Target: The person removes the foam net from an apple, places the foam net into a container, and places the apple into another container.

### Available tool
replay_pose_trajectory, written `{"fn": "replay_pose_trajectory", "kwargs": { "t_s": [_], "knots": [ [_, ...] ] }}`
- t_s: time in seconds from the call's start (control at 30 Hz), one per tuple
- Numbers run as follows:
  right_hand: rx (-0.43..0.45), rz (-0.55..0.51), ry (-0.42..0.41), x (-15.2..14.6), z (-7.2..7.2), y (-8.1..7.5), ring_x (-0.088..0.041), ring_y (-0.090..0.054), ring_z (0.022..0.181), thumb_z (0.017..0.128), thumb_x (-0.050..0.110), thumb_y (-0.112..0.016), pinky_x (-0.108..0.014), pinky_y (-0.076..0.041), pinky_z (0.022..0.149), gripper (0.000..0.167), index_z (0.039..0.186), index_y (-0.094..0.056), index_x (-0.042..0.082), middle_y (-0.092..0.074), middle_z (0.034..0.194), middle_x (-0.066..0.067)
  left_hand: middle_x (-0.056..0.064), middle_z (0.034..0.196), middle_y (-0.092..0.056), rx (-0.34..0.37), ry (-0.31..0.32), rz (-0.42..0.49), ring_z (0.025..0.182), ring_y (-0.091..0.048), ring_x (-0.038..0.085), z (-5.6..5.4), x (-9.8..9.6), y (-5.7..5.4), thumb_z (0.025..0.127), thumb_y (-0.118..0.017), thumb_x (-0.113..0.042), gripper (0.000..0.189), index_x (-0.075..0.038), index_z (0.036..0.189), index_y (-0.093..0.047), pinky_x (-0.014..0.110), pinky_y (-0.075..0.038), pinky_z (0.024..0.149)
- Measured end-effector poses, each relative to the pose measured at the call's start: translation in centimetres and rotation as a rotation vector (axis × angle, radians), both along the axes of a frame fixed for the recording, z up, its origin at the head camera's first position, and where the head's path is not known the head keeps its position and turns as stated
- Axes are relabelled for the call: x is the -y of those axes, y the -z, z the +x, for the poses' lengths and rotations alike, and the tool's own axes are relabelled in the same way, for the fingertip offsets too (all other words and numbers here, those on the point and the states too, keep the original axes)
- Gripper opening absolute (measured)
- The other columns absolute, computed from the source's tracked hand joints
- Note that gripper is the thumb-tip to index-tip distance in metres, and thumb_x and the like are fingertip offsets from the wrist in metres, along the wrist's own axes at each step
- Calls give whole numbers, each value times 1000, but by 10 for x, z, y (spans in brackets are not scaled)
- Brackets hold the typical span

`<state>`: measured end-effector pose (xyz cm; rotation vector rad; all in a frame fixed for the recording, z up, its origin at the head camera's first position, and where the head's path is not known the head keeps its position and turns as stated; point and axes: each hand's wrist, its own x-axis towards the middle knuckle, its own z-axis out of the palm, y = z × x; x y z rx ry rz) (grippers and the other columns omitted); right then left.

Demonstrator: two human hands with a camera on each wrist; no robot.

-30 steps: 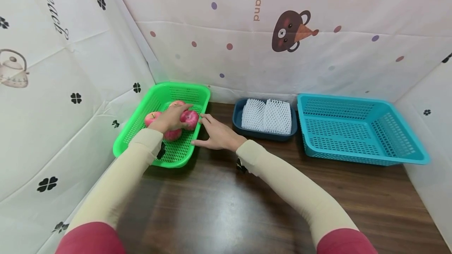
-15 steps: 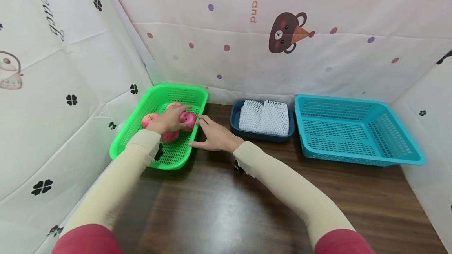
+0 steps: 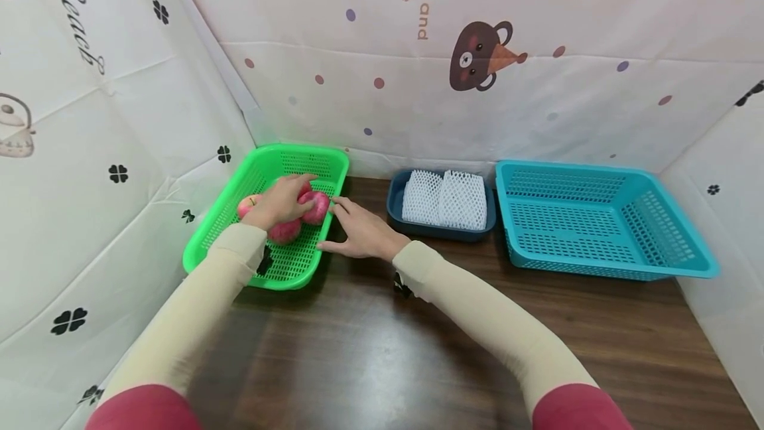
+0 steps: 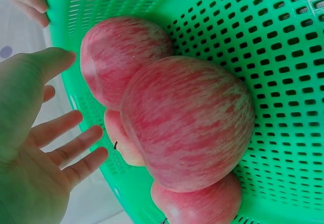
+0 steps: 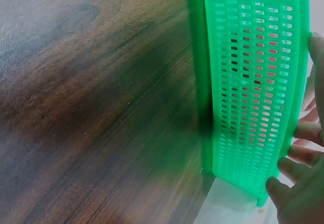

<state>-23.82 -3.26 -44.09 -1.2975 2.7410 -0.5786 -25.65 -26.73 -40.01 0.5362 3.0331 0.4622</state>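
Note:
Several red apples lie together in a green plastic basket [image 3: 289, 261] at the left. My left hand [image 3: 278, 203] hovers over them, fingers extended and spread. In the left wrist view the left hand [image 4: 40, 128] is beside the apples, with a gap between its fingertips and the large near apple [image 4: 187, 125]. One apple [image 3: 316, 211] lies by the basket's right wall, near the left thumb. My right hand [image 3: 365, 231] is at the right rim, thumb and fingers apart. In the right wrist view, the right hand's fingertips [image 5: 284, 167] rest along the rim. Part of the rear apple is hidden by the left hand.
A dark blue tray [image 3: 442, 231] with white foam net sleeves [image 3: 462, 201] stands right of the basket. Farther right is a larger blue basket [image 3: 567, 221]. Printed cloth walls [image 3: 334, 111] enclose the brown wooden table [image 3: 382, 350] at the back and sides.
My left hand has drawn slightly left and toward me, uncovering more of the rear and right apples. The right hand has stayed at the rim. The head view has shifted a little.

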Motion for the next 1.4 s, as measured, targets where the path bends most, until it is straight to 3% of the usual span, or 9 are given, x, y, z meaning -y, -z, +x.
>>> {"fn": "replay_pose_trajectory", "kwargs": {
  "t_s": [0.33, 0.5, 0.6, 0.73, 1.0, 1.4],
  "knots": [
    [-196, 71, 24, -17, -2, -3, -32, -29, 152, 91, 79, -49, -53, -28, 121, 96, 162, -31, 18, -30, 165, -11, 26, 144, -54, -91, 19, 32, 128, -52, 47, -2, -6, 1, 99, -68, -22, 57, -5, 150, -48, 61, -47, 99],
    [-217, 130, 51, -27, -3, -2, -31, -20, 155, 90, 83, -44, -55, -19, 124, 96, 165, -19, 28, -22, 170, -5, 26, 143, -55, -113, 16, 31, 119, -58, 44, -1, -9, -1, 98, -70, -22, 57, -5, 149, -49, 58, -51, 93],
    [-228, 125, 54, -33, -2, -3, -33, -20, 155, 90, 82, -47, -57, -17, 124, 96, 165, -21, 28, -22, 170, -5, 27, 144, -53, -137, 18, 40, 118, -58, 44, 1, -9, 0, 97, -70, -21, 57, -4, 148, -50, 58, -51, 94],
    [-250, 113, 56, -41, 0, -4, -36, -20, 155, 88, 82, -49, -58, -16, 123, 97, 165, -24, 28, -24, 169, -7, 27, 145, -52, -198, 22, 66, 129, -52, 47, 3, -9, 0, 95, -72, -19, 56, -2, 145, -53, 63, -47, 101],
    [-276, 137, 82, -67, 1, -8, -38, -18, 155, 90, 80, -49, -63, -17, 121, 95, 164, -25, 27, -23, 169, -9, 27, 141, -55, -313, 57, 88, 126, -52, 49, 7, -16, -1, 92, -72, -16, 54, 0, 141, -56, 64, -44, 103],
    [-225, 145, 157, -113, 0, -13, -41, -17, 155, 89, 76, -57, -66, -16, 120, 94, 164, -28, 25, -21, 169, -11, 28, 151, -46, -295, 31, 97, 136, -43, 50, 13, -20, 1, 93, -71, -20, 57, -4, 145, -54, 68, -33, 111]
  ]
}}
